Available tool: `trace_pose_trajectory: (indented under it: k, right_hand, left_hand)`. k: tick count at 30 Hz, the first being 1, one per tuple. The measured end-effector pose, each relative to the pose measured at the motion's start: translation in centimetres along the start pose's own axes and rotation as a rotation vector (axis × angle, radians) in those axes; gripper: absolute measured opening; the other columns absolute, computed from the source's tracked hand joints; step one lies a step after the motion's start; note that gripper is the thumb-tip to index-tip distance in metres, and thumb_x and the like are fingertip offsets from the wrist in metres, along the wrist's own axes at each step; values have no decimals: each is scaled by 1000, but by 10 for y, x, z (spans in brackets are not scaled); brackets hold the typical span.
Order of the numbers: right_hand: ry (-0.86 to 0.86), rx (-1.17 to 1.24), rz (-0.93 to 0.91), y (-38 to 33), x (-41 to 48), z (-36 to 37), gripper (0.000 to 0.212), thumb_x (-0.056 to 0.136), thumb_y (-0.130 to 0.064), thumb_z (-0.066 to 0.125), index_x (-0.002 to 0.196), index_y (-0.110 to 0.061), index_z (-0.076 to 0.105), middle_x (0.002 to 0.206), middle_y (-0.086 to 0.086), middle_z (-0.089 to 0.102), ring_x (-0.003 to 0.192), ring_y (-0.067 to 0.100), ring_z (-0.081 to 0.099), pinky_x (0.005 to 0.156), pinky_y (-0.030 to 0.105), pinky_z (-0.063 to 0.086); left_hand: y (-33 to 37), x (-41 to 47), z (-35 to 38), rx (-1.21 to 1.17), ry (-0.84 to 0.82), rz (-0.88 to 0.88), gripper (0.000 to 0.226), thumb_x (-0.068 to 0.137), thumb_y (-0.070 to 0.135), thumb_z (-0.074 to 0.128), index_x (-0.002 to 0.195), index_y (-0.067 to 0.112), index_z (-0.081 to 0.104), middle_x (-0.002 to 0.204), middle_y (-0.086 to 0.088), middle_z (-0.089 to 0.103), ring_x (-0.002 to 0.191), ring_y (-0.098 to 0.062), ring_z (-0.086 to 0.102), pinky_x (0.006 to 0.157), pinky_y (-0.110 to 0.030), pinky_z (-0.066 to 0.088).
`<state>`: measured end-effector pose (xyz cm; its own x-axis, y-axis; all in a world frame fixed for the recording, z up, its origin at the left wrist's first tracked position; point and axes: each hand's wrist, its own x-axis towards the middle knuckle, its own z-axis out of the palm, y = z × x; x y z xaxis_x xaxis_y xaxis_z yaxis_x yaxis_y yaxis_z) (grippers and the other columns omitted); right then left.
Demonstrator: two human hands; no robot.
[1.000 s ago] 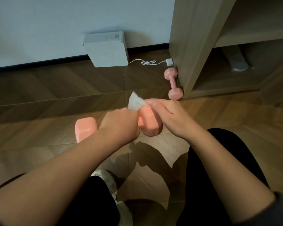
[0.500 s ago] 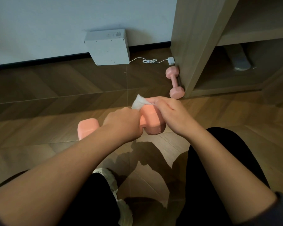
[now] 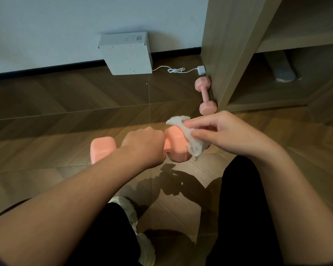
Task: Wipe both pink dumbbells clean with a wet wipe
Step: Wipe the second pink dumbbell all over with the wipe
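My left hand (image 3: pixel 144 145) grips the handle of a pink dumbbell (image 3: pixel 175 144) and holds it level above the floor; its left head (image 3: pixel 102 149) sticks out beyond my wrist. My right hand (image 3: pixel 225 131) pinches a crumpled white wet wipe (image 3: pixel 190 137) and presses it against the dumbbell's right head. The handle is hidden inside my left fist. A second pink dumbbell (image 3: pixel 205 96) lies on the floor against the wooden shelf unit, beyond my right hand.
A wooden shelf unit (image 3: pixel 229 54) stands at the right, with a grey object on its bottom shelf (image 3: pixel 283 72). A white box (image 3: pixel 127 54) leans on the wall, its white cable and plug (image 3: pixel 201 70) lying on the wooden floor. My knees and a white shoe (image 3: pixel 127 210) are below.
My right hand has slid the wipe from the top of the right head down over its end face. The dumbbell stays in my left hand, almost still.
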<state>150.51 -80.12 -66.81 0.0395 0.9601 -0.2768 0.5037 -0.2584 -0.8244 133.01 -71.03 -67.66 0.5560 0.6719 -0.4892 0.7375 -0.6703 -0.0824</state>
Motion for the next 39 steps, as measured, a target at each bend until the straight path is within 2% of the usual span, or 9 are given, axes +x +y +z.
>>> trace_pose_trajectory:
  k: [3, 6, 10, 16, 20, 25, 28, 32, 39]
  right_hand:
    - [-44, 146, 16, 1, -3, -7, 34, 96, -18, 57, 126, -32, 63, 105, -22, 64, 89, 3, 67, 71, 17, 57]
    - [18, 46, -34, 2, 1, 3, 44, 85, -11, 71, 125, -29, 64, 99, -22, 62, 88, -2, 64, 67, 16, 56]
    - [100, -134, -131, 4, 8, 12, 55, 77, -32, 78, 129, -34, 59, 122, -28, 54, 109, -8, 49, 85, 10, 45]
    - [-261, -61, -86, 12, 13, 21, 48, 99, -36, 52, 145, -29, 41, 137, -12, 50, 119, 3, 51, 99, 27, 46]
    - [-129, 157, -1, 15, 20, 37, 31, 105, -29, 37, 124, -18, 59, 110, 0, 65, 102, 13, 62, 95, 41, 50]
    - [-38, 135, -138, 18, 19, 37, 37, 101, -30, 38, 130, -19, 57, 121, -3, 62, 111, 10, 58, 98, 41, 48]
    - [11, -1, -255, 21, 18, 40, 44, 99, -30, 39, 143, -26, 44, 144, -11, 46, 133, 6, 40, 110, 43, 36]
    - [-7, -184, -241, 26, 21, 40, 45, 102, -41, 35, 147, -35, 34, 152, -16, 34, 145, 4, 18, 118, 51, 19]
    - [206, -183, -384, 23, 23, 36, 43, 98, -40, 45, 141, -33, 47, 153, -20, 33, 149, 8, 11, 117, 55, 17]
  left_hand:
    - [-4, 0, -1, -2, -6, -1, 7, 93, 26, 56, 92, 21, 51, 75, 3, 53, 63, -11, 52, 47, -21, 31]
    - [-6, -1, -2, -3, -11, 15, 9, 94, 28, 55, 90, 21, 51, 75, 4, 53, 60, -11, 50, 46, -21, 30]
    - [-3, -1, -1, 8, -9, 62, 15, 96, 32, 52, 88, 20, 54, 73, 3, 55, 60, -10, 51, 46, -21, 31]
    - [-1, -4, -2, 194, 69, 154, 15, 97, 30, 51, 96, 18, 58, 78, 2, 58, 65, -12, 54, 50, -24, 34]
    - [4, -6, -1, 283, 144, 206, 14, 96, 30, 51, 88, 19, 47, 76, 1, 55, 63, -13, 52, 52, -26, 36]
    - [0, 2, -6, -35, -31, 101, 9, 92, 27, 56, 96, 20, 54, 76, 3, 53, 65, -11, 53, 52, -24, 39]
    - [-7, 7, -10, -340, -209, -39, 17, 91, 23, 60, 105, 15, 56, 83, -6, 60, 59, -14, 59, 47, -24, 46]
    - [-7, 9, -5, -557, -363, -128, 15, 90, 19, 64, 96, 9, 54, 71, -9, 57, 47, -16, 51, 43, -25, 46]
    - [-7, 9, -5, -1026, -551, -191, 17, 93, 14, 59, 107, 6, 55, 46, -1, 46, 38, -13, 42, 42, -25, 41]
